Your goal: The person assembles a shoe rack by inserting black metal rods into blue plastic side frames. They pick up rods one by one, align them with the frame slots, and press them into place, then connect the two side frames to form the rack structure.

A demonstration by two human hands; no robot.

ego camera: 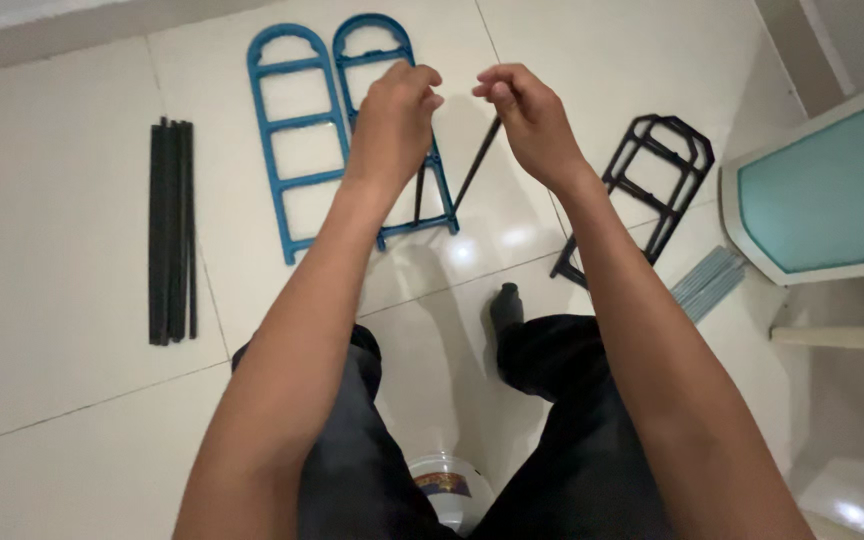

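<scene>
Rods (171, 232) lie bundled at far left, long axis running up and down the frame. Left hand (395, 118) is closed around a short dark rod (419, 192) hanging near vertical at upper centre. Right hand (529, 118), fingers pinched shut, holds a second rod (477, 165) slanting down-left. Blue frames (297, 140) lie beneath; a black frame (652, 185) lies right.
</scene>
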